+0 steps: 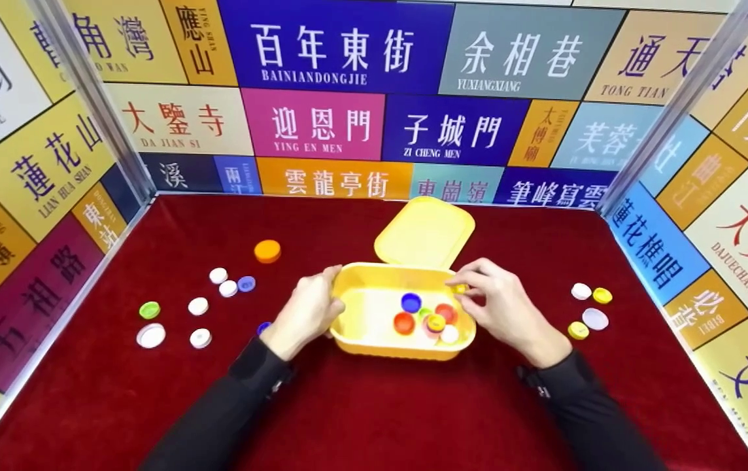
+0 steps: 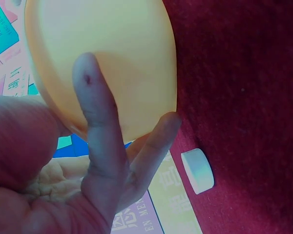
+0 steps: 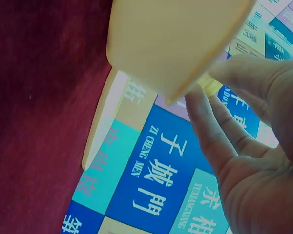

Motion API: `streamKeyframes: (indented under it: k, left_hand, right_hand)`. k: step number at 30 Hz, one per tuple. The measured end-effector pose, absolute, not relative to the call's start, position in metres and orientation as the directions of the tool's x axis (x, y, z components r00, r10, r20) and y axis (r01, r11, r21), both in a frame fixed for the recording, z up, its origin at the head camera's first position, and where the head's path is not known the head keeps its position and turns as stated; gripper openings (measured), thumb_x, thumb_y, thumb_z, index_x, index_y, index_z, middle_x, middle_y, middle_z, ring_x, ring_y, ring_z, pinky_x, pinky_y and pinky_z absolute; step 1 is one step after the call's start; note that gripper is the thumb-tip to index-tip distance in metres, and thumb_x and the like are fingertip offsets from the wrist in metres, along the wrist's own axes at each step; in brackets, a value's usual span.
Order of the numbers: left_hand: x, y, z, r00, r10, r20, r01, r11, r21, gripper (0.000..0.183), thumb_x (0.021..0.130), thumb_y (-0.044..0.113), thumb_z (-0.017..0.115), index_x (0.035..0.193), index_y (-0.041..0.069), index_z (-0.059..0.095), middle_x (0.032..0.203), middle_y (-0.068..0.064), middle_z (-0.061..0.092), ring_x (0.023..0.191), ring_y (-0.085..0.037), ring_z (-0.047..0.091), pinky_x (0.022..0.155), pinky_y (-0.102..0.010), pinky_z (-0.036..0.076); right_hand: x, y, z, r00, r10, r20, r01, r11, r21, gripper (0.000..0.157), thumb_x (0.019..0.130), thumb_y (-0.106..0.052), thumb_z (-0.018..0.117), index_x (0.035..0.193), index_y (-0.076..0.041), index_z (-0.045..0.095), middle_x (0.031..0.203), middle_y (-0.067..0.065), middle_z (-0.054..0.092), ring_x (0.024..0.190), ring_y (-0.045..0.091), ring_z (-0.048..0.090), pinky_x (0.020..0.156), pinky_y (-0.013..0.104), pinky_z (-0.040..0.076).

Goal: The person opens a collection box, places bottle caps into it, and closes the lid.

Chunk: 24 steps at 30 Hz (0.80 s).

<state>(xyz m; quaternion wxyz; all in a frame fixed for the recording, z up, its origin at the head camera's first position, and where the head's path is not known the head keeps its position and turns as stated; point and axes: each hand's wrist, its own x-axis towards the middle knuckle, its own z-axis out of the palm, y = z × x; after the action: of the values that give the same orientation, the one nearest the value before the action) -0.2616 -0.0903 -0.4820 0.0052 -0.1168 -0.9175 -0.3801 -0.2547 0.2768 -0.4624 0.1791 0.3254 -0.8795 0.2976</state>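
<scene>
1. At 7 and 5 o'clock, clock centred on the box with 12 farthest from the person: two black sleeves [image 1: 210, 405], over dark-red cloth [image 1: 374, 425].
2. At 9 o'clock: left hand [image 1: 305, 311], fingers closed on the box's end, gripping it.
3. At 3 o'clock: right hand [image 1: 501, 311], thumb and fingertips drawn together, pinching one small yellow plastic cap [image 3: 211, 87] by the rim. Step in hand, as judged: adding this cap to the box. Next move would call for bringing it inside the rim and parting the fingers, left grip kept steady.
4. Centre: open, yellow, round-cornered plastic box [image 1: 387, 347], between the hands.
5. Within it, mostly toward 3 o'clock: mixed round plastic caps, including blue cap [image 1: 411, 302] and orange-red cap [image 1: 403, 322].
6. Well out at 3 o'clock: four loose discs, white, yellow and pale translucent [image 1: 595, 319].
7. Toward 9 o'clock: scattered white, green and blue caps, including green cap [image 1: 150, 310].
8. At 10 o'clock: larger orange round cap [image 1: 267, 251].
9. At 12 o'clock: yellow round-cornered lid [image 1: 425, 232]; contact with the box cannot be told.
</scene>
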Motion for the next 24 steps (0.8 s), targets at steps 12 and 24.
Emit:
streamKeyframes:
  k: [12, 24]
  left_hand:
    - [-0.2621, -0.0895, -0.4815, -0.977, 0.201, 0.067, 0.191, 0.697, 0.691, 0.071, 0.103, -0.004, 0.067, 0.172, -0.003, 0.05, 0.147, -0.031, 0.073, 0.053, -0.015, 0.069, 0.048, -0.028, 0.062]
    - [-0.2615, -0.0904, -0.4824, -0.971, 0.217, 0.097, 0.224, 0.697, 0.682, 0.068, 0.103, -0.003, 0.068, 0.17, -0.004, 0.052, 0.147, -0.031, 0.074, 0.059, -0.017, 0.073, 0.049, -0.028, 0.063]
  right_hand:
    - [-0.2542, 0.2761, -0.4662, -0.688, -0.471, 0.552, -0.712, 0.585, -0.388, 0.038, 0.096, 0.008, 0.089, 0.131, -0.006, 0.086, 0.125, 0.017, 0.078, 0.112, 0.034, 0.083, 0.091, 0.042, 0.076]
    - [-0.2555, 0.2829, -0.4629, -0.709, -0.44, 0.551, -0.686, 0.611, -0.395, 0.033, 0.097, 0.005, 0.089, 0.129, -0.005, 0.086, 0.123, 0.016, 0.078, 0.11, 0.034, 0.084, 0.093, 0.043, 0.075]
